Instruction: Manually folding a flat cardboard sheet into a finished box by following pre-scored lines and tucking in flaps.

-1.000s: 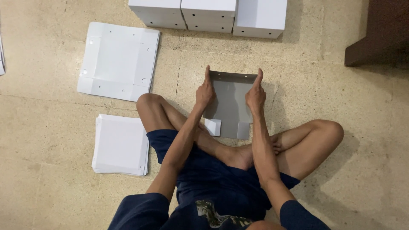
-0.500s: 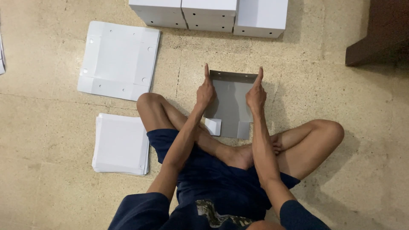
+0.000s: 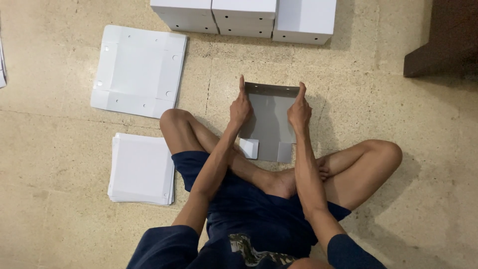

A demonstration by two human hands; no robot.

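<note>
A speckled beige stone floor (image 3: 74, 234) with thin straight joint lines fills the view under soft, even light. At the upper right corner stands a piece of dark brown wooden furniture (image 3: 443, 42), its lower edge casting a shadow onto the floor beside it.

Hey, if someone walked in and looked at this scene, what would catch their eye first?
Most likely the grey cardboard sheet on the floor in front of the person's crossed legs, with the left hand and right hand pressing its two sides. Next, the row of white boxes at the top, the flat white sheet at upper left, and the stack of white sheets beside the left knee.
</note>
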